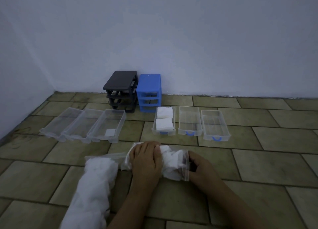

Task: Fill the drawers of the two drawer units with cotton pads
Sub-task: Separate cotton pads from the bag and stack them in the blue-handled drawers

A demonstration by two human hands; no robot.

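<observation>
A clear zip bag of white cotton pads (172, 163) lies on the tiled floor in front of me. My left hand (146, 161) presses down on its middle. My right hand (197, 165) pinches its open mouth at the right end. A second, longer bag of pads (96, 191) lies to the left. A black drawer frame (120, 89) and a blue drawer frame (149, 92) stand drawerless against the wall. Three clear drawers lie at left; the nearest (107, 125) holds one pad. Of the three blue-handled drawers at right, one (164, 121) holds two stacks of pads, while two (190, 121) (215, 125) hold nothing.
White walls meet in a corner at the left, behind the drawer frames. The tiled floor (266, 160) stretches bare to the right of the drawers and bags.
</observation>
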